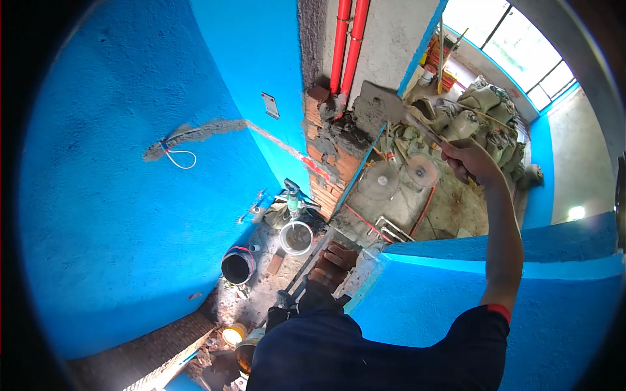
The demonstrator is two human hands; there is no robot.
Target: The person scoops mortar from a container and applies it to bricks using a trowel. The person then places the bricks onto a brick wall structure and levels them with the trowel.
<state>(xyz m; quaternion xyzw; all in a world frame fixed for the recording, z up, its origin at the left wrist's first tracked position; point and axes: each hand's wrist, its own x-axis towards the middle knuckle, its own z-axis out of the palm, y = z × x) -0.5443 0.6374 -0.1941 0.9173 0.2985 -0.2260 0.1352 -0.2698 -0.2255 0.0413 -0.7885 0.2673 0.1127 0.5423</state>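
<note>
My right hand (pixel 464 159) is raised at the right, its fingers wrapped round the handle of a trowel (pixel 380 104). The broad grey blade is coated with mortar. It lies by the top of a rough brick edge (pixel 325 163), beside two red pipes (pixel 349 49); whether it touches the wall I cannot tell. Dark wet mortar (pixel 352 133) sits on the broken bricks just below the blade. My left hand is out of sight.
Below stand a white bucket (pixel 297 238) with a green power mixer (pixel 293 197) by it, a black bucket (pixel 238 267) and stacked bricks (pixel 336 262). Filled sacks (pixel 479 120) lie beyond the opening. A blue half-height wall (pixel 456 306) is at the right; a cable loop (pixel 181 158) hangs left.
</note>
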